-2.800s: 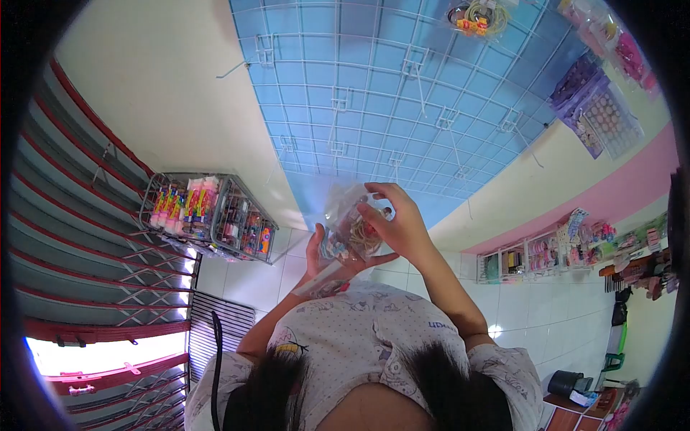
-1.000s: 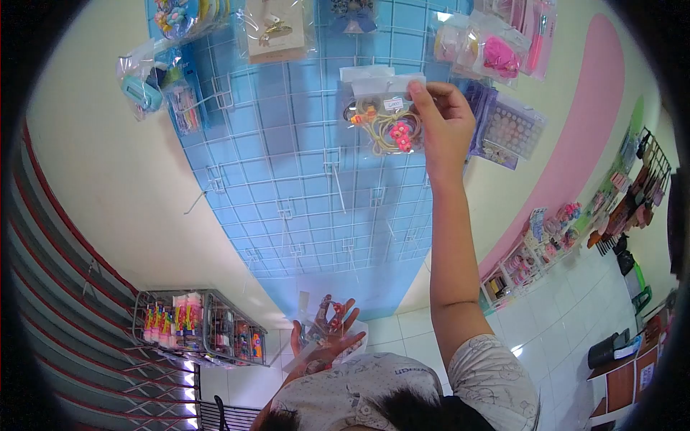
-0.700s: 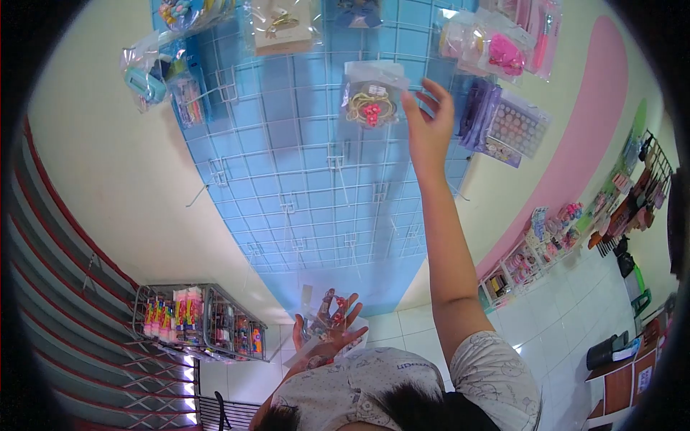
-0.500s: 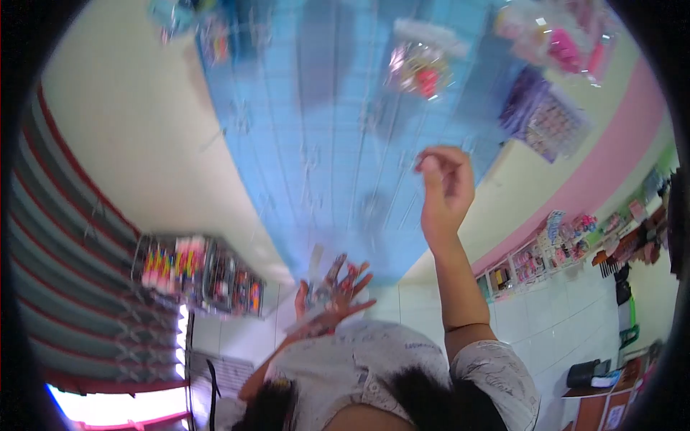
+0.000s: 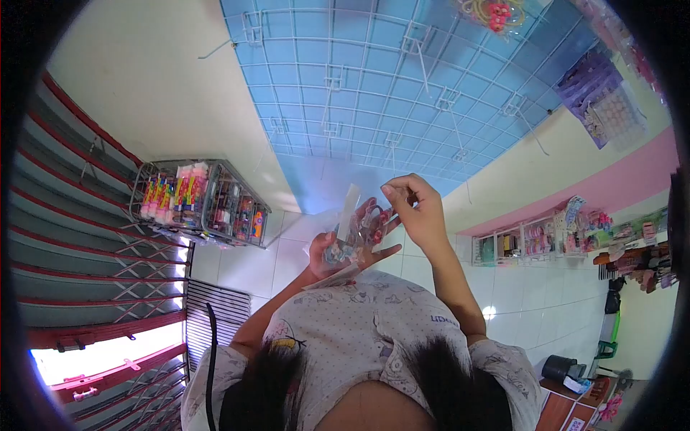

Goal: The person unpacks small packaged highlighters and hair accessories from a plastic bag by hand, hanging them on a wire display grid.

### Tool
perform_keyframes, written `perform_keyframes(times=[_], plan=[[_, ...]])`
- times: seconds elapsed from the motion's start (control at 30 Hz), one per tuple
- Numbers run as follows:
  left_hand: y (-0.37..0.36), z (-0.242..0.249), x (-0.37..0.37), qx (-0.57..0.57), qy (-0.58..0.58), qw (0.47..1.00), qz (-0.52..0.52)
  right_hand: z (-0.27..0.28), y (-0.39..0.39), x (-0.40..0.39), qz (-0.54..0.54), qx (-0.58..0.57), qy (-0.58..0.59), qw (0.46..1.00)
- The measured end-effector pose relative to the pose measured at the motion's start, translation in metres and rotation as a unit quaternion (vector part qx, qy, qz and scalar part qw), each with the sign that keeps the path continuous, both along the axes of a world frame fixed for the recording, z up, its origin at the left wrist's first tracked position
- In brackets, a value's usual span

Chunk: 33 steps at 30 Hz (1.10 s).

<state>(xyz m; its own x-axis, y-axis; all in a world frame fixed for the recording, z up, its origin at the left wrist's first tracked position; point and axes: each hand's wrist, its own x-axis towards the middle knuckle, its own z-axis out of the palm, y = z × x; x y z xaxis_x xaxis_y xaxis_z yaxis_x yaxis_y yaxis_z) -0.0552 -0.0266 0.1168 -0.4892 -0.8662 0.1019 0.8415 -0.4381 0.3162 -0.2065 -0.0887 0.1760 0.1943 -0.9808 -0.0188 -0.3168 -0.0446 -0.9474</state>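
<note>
Several clear plastic packets [image 5: 352, 233] with small colorful items inside lie across the palm of my left hand [image 5: 320, 260]. Its thumb rests on their near side, and some fingers stretch out beyond them. Just right of the packets is my right hand [image 5: 425, 215], its thumb and fingertips pinched together. Whether anything small sits in that pinch I cannot make out. In front of both hands a white wire grid [image 5: 388, 79] with hooks covers a blue wall panel.
Left stands a wire rack [image 5: 210, 205] of bottles and small goods, beside a folding metal shutter [image 5: 93, 244]. A bag of hair ties [image 5: 496, 16] and purple packs [image 5: 586, 82] hang upper right. Trays of accessories [image 5: 532, 241] line the right wall.
My right hand has come down from in front of the wall grid to beside the packets. The left hand with the packets sits higher in view, and the view has tilted downward.
</note>
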Motion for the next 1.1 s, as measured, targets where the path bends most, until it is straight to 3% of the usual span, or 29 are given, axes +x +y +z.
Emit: perform_keyframes(times=[0.03, 0.13, 0.27, 0.33, 0.43, 0.53, 0.67, 0.7, 0.8, 0.9, 1.0, 1.07, 1.1], plan=[[0.000, -0.002, -0.002, -0.006, 0.014, 1.000, -0.005, -0.001, 0.002, -0.001, -0.008, 0.116, -0.110, 0.987], [0.000, -0.013, -0.004, -0.014, 0.051, 0.998, -0.021, -0.007, 0.011, 0.003, 0.033, -0.125, 0.090, 0.987], [-0.001, -0.040, -0.001, 0.002, 0.094, 0.995, -0.036, -0.022, 0.007, -0.005, 0.100, -0.252, 0.076, 0.959], [-0.003, -0.036, 0.000, 0.005, 0.091, 0.995, -0.034, -0.016, 0.004, -0.016, 0.074, -0.240, 0.026, 0.968], [-0.008, -0.030, 0.001, 0.010, 0.047, 0.999, -0.010, -0.009, 0.002, -0.038, -0.057, -0.014, -0.171, 0.984], [-0.008, -0.034, 0.001, 0.024, -0.015, 0.999, 0.027, -0.002, 0.010, -0.033, -0.041, 0.050, -0.220, 0.973], [-0.005, -0.015, -0.002, 0.004, -0.073, 0.996, 0.060, -0.032, 0.030, 0.000, -0.001, 0.103, -0.222, 0.970], [-0.005, -0.013, -0.002, -0.011, -0.074, 0.995, 0.069, -0.041, 0.035, 0.006, -0.021, 0.066, -0.184, 0.980], [-0.008, -0.034, 0.001, 0.067, 0.057, 0.996, -0.009, -0.052, 0.039, 0.013, -0.075, -0.004, -0.078, 0.994], [-0.005, -0.042, 0.000, 0.133, -0.045, 0.990, -0.001, -0.043, 0.039, 0.007, -0.106, -0.009, 0.003, 0.994], [0.002, -0.020, -0.006, 0.123, -0.243, 0.961, 0.043, -0.044, 0.034, 0.000, -0.103, -0.082, 0.052, 0.990], [0.000, -0.016, -0.009, 0.140, -0.257, 0.953, 0.077, -0.049, 0.032, -0.003, -0.104, -0.167, 0.051, 0.979], [-0.002, -0.015, -0.011, 0.148, -0.263, 0.949, 0.096, -0.051, 0.031, -0.005, -0.097, -0.148, 0.046, 0.983]])
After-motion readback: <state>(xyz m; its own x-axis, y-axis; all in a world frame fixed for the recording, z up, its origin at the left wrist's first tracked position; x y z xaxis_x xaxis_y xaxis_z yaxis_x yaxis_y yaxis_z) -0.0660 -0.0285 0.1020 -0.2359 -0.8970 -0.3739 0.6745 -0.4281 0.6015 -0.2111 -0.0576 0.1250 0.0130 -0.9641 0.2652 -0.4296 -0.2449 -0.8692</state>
